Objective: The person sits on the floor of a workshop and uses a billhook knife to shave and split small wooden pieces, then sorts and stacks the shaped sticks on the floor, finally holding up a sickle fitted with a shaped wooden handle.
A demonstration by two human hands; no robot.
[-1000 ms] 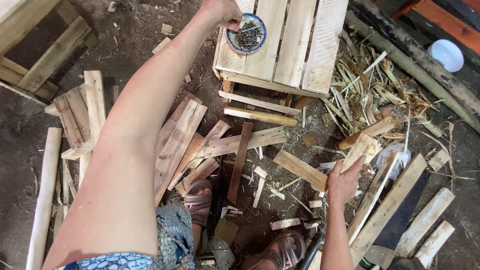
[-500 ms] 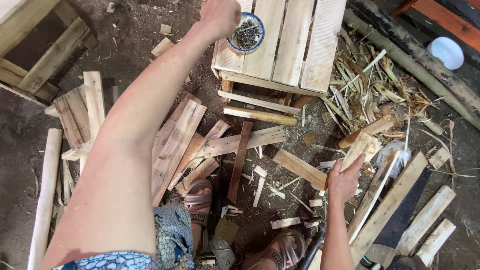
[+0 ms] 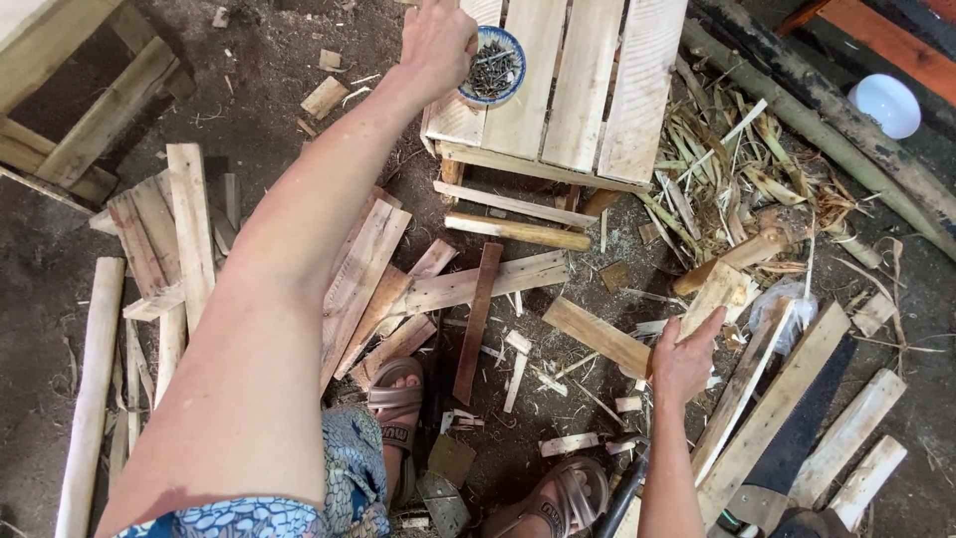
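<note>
Two hands are at work over scrap wood on the dirt. Judging by the pose, the step is taking nails: the left hand [image 3: 436,42] reaches far forward, arm nearly straight, fingers curled shut at the rim of the small bowl of nails [image 3: 491,68] on the slatted pallet [image 3: 578,90]. Whether a nail is pinched I cannot tell. The right hand [image 3: 683,361] hangs low, fingers loosely open beside a short plank [image 3: 596,337]. Next probably calls for a careful lift without tipping the bowl.
</note>
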